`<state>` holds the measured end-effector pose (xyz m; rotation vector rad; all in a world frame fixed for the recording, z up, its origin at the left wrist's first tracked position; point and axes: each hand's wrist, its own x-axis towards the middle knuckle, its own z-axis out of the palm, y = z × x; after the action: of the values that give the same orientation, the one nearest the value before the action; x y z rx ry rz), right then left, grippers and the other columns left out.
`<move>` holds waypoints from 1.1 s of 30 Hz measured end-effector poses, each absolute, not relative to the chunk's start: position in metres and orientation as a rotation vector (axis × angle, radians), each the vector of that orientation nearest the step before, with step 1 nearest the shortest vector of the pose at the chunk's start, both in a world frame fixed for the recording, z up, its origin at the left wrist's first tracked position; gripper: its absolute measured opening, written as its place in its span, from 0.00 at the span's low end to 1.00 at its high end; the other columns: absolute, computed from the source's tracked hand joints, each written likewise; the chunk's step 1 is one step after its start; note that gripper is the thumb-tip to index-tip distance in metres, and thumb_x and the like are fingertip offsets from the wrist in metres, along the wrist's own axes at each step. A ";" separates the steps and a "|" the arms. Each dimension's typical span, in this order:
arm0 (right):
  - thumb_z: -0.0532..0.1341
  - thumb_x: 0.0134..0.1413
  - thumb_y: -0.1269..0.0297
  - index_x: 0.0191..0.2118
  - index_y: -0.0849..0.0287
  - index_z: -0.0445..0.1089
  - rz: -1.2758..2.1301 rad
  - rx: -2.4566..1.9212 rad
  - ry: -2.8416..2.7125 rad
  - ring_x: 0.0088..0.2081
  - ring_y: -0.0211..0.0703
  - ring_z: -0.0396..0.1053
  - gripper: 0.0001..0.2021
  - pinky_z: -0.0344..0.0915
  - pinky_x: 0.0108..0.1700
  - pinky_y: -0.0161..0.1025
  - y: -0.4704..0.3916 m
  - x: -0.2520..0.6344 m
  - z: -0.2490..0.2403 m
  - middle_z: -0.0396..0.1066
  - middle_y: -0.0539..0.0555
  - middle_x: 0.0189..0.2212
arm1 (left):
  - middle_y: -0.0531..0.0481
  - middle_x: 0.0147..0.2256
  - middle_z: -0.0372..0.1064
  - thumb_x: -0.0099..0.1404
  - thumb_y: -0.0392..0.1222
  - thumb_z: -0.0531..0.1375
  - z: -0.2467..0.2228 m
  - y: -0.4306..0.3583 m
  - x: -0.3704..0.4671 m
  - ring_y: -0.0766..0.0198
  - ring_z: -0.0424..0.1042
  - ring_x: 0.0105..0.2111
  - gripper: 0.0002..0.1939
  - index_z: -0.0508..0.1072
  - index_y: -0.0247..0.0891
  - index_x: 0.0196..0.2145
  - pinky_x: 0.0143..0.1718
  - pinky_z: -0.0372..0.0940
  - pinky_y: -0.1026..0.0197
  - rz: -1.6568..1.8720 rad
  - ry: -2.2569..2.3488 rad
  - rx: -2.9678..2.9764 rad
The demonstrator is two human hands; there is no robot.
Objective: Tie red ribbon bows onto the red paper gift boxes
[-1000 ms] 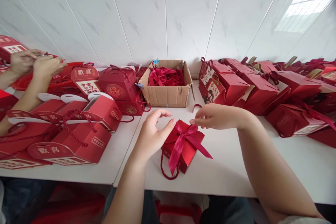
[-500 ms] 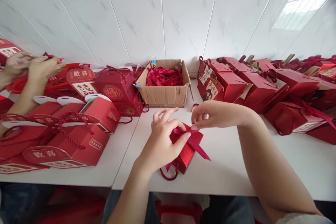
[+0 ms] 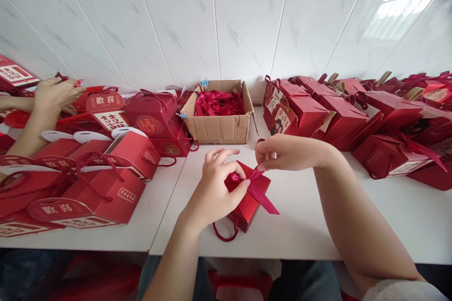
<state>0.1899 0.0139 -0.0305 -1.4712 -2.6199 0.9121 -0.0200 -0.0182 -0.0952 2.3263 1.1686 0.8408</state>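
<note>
A small red box (image 3: 249, 214) with a twisted rope handle rests on the white table near its front edge. Across its top lies a magenta ribbon (image 3: 263, 197) with one tail hanging over the right side. My left hand (image 3: 222, 181) pinches the ribbon between thumb and index finger above the box, its other fingers loosely curled. To the upper right, my right hand (image 3: 278, 153) holds another part of the ribbon between its fingertips, pulled taut from the left hand's pinch. The fingers partly hide the middle of the ribbon.
Behind the box stands an open cardboard box (image 3: 217, 128) full of red ribbons. Rows of red gift boxes (image 3: 344, 115) fill the back right, and more red boxes (image 3: 116, 193) stand at the left. Another person's hands (image 3: 56, 96) are at the far left.
My right hand has drawn slightly up and away from my left hand, stretching the ribbon between them. The other person's hands at the left have shifted.
</note>
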 end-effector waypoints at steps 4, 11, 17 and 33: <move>0.58 0.54 0.61 0.30 0.58 0.68 0.849 -1.463 -2.611 0.32 0.40 0.67 0.07 0.59 0.31 0.35 0.015 0.191 -0.031 0.73 0.52 0.31 | 0.47 0.54 0.63 0.61 0.38 0.59 -0.095 -0.017 -0.020 0.51 0.51 0.60 0.07 0.67 0.41 0.25 0.58 0.55 0.43 0.820 1.158 2.321; 0.58 0.54 0.62 0.30 0.57 0.69 0.859 -1.416 -2.586 0.32 0.39 0.67 0.06 0.59 0.32 0.35 0.017 0.193 -0.036 0.73 0.50 0.31 | 0.47 0.55 0.62 0.61 0.38 0.58 -0.097 -0.018 -0.022 0.51 0.50 0.61 0.07 0.66 0.40 0.25 0.58 0.54 0.43 0.767 1.169 2.324; 0.58 0.55 0.59 0.35 0.56 0.73 0.786 -1.466 -2.550 0.34 0.42 0.69 0.09 0.62 0.34 0.36 0.012 0.193 -0.034 0.75 0.52 0.35 | 0.46 0.53 0.64 0.63 0.44 0.58 -0.094 -0.017 -0.024 0.53 0.53 0.59 0.05 0.69 0.42 0.32 0.57 0.57 0.48 0.810 1.176 2.272; 0.59 0.55 0.61 0.28 0.58 0.76 0.626 -1.318 -2.535 0.32 0.41 0.66 0.11 0.58 0.34 0.37 -0.005 0.155 -0.042 0.72 0.54 0.31 | 0.48 0.42 0.74 0.64 0.48 0.57 -0.094 -0.003 -0.042 0.55 0.72 0.45 0.10 0.72 0.42 0.31 0.51 0.63 0.52 0.921 1.211 2.027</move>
<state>0.1553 -0.0054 -0.0423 -1.3176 -2.5350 0.6263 -0.0422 -0.0031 -0.0937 2.0268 1.2110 0.9211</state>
